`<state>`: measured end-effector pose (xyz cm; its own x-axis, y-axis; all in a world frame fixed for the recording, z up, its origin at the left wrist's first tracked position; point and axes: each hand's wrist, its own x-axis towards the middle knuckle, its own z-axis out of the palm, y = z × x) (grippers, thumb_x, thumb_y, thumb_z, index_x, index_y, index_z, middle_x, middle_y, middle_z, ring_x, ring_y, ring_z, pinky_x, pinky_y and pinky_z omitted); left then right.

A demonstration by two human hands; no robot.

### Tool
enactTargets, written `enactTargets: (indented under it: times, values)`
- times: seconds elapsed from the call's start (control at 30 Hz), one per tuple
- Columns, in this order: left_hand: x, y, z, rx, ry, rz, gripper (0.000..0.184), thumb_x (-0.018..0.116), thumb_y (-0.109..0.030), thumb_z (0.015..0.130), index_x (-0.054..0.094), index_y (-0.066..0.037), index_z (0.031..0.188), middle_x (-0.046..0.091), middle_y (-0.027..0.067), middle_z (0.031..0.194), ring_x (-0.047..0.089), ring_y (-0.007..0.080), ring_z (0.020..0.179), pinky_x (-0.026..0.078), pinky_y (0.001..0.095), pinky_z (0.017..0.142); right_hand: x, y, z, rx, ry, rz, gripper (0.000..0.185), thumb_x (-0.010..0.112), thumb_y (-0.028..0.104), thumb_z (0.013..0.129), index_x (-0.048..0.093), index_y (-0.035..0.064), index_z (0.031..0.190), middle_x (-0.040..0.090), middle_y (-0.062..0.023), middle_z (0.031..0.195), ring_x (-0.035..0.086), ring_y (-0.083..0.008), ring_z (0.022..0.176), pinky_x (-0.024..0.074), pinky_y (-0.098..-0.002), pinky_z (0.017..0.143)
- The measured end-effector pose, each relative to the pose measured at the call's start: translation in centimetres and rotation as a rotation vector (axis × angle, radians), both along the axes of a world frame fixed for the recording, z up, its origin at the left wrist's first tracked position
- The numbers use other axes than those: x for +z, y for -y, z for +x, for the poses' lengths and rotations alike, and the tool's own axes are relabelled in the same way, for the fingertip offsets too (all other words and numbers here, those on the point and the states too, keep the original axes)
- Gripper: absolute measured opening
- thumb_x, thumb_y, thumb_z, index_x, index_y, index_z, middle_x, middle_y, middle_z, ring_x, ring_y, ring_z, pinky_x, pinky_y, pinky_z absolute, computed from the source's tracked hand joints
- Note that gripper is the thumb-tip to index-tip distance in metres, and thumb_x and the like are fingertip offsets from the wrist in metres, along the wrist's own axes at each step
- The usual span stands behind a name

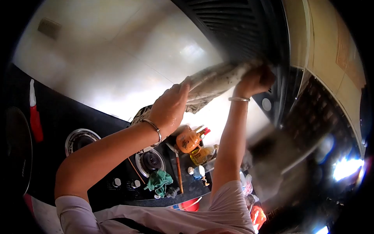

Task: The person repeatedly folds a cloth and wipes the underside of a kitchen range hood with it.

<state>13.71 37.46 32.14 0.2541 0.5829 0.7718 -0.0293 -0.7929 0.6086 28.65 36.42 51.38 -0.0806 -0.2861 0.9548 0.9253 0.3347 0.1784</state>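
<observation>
A pale, dark-patterned cloth (214, 84) stretches between my two hands above the stove. My left hand (169, 107) is closed on its nearer end, and a darker patterned part hangs below that wrist. Close to the black range hood (230, 19), my right hand (255, 81) grips the far end in a fist. The cloth's upper edge and the fingers there are blurred, so I cannot tell whether they touch the hood. Each wrist wears a metal bangle.
The black stove top (105, 113) has two burners, the near one (151, 160) partly under my left arm. Around it are a green rag (159, 182), a wooden-handled tool (179, 171), an orange pot (187, 140) and an oil bottle (200, 156). A red-handled knife (35, 117) lies far left.
</observation>
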Motion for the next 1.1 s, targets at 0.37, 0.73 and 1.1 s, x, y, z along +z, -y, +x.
enactTargets:
  times: [0.37,0.73,1.1]
  values:
    - [-0.7,-1.4,-2.5,0.125,0.259,-0.029,0.058,0.052,0.004,0.077,0.03,-0.001,0.13,0.054,0.022,0.1,0.054,0.0379,0.091,0.046,0.0441,0.078,1.5,-5.0,-8.2,0.033,0.395,0.13,0.013,0.054,0.006,0.088,0.052,-0.0061,0.086,0.061,-0.0162,0.083,0.056,-0.0223,0.07,0.0447,-0.0306,0.069]
    - [-0.9,-1.8,-3.1,0.056,0.178,-0.078,0.06,0.056,0.0,0.08,0.027,0.003,0.132,0.049,0.0293,0.116,0.052,0.0414,0.104,0.045,0.0427,0.089,0.4,-10.4,-7.6,-0.152,0.271,0.041,0.014,0.051,0.009,0.088,0.052,-0.0033,0.095,0.063,-0.0203,0.079,0.063,-0.0317,0.068,0.0485,-0.033,0.057]
    - [-2.7,-3.1,-4.9,0.132,0.152,-0.115,0.053,0.052,0.001,0.081,0.03,0.005,0.129,0.053,0.0292,0.108,0.055,0.0408,0.098,0.046,0.0424,0.084,-1.8,-11.1,-9.1,-0.004,0.237,-0.042,0.013,0.056,0.007,0.085,0.054,-0.0041,0.091,0.059,-0.016,0.083,0.058,-0.0235,0.074,0.0473,-0.0309,0.062]
